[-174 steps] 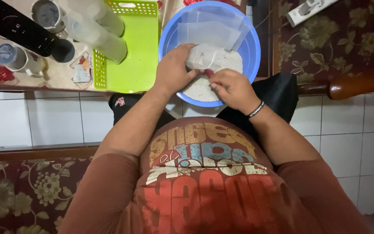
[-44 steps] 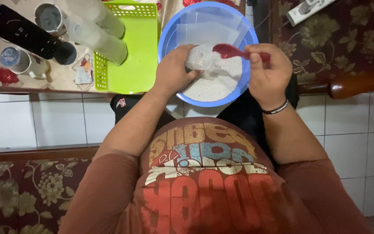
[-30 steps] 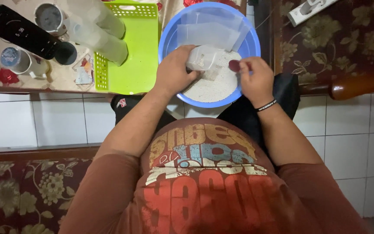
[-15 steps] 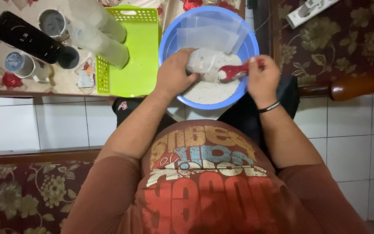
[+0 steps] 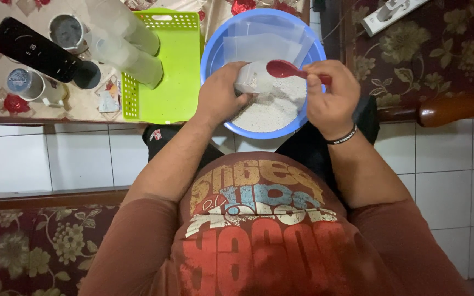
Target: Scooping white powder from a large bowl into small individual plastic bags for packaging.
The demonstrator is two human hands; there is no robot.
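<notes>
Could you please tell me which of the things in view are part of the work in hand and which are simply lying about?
In use: left hand, small clear bag, right hand, red spoon, blue bowl, white powder.

Lying about: green tray, black bottle, two mugs.

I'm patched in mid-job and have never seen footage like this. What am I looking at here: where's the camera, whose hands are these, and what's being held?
There is no machine: a person works with two bare hands, and the single camera sits on their head, looking straight down past their printed shirt. The left hand holds a small clear plastic bag over a blue basin with white grainy powder in it and more clear bags at its far side. The right hand holds a red spoon at the bag's mouth. Left of the basin, on a patterned tabletop, lie a green plastic tray, pale tubes, a black bottle and cups.
</notes>
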